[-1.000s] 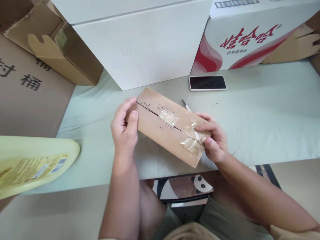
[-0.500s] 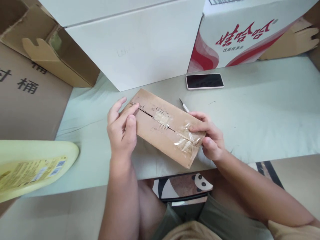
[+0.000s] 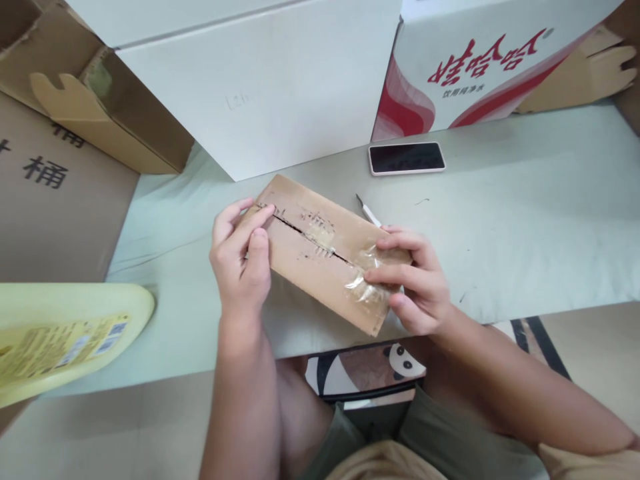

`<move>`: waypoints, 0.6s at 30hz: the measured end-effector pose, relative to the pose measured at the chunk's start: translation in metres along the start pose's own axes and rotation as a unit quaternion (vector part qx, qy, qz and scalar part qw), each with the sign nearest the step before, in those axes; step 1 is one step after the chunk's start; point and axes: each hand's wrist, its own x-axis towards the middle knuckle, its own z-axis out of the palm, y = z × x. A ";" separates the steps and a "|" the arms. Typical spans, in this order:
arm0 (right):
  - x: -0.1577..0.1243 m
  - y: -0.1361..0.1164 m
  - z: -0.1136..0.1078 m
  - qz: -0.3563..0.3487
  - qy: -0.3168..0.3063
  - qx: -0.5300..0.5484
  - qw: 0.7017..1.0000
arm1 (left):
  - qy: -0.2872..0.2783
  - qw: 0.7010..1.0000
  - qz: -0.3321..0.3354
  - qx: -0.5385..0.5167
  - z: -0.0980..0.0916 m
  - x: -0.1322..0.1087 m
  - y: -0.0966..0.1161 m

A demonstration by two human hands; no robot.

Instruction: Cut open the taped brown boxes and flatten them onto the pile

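A small brown cardboard box (image 3: 300, 250) lies tilted between my hands, its top crossed by a dark seam with torn paper and scraps of clear tape. My left hand (image 3: 240, 257) grips the far left end, a finger resting on the seam and the thumb against the near side. Around the right end is my right hand (image 3: 417, 280), with fingers over the crinkled clear tape and the thumb at the near corner. Just beyond the box lies a slim white-handled tool with a thin dark tip (image 3: 369, 212), partly hidden by the box and my right hand.
A phone (image 3: 407, 158) lies behind the box on the pale green cloth (image 3: 525, 233). White cartons (image 3: 280, 93) and a red-and-white carton (image 3: 480, 80) stand at the back. Brown cardboard (image 3: 55, 200) and a yellow-green bottle (image 3: 75, 340) are on the left.
My right hand's fingers have shifted, with one reaching further left onto the taped seam. My left hand keeps its hold, and the box stays nearly in place.
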 end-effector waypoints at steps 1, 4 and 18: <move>0.000 0.001 0.001 -0.005 0.001 -0.002 1.000 | -0.001 1.000 -0.001 0.001 0.000 0.000 0.000; 0.000 0.002 0.002 -0.011 0.003 -0.002 1.000 | -0.004 1.000 -0.014 0.006 0.000 0.000 0.001; -0.011 0.022 0.012 0.398 0.021 0.150 0.905 | 0.182 0.971 -0.127 -0.093 -0.011 0.004 -0.018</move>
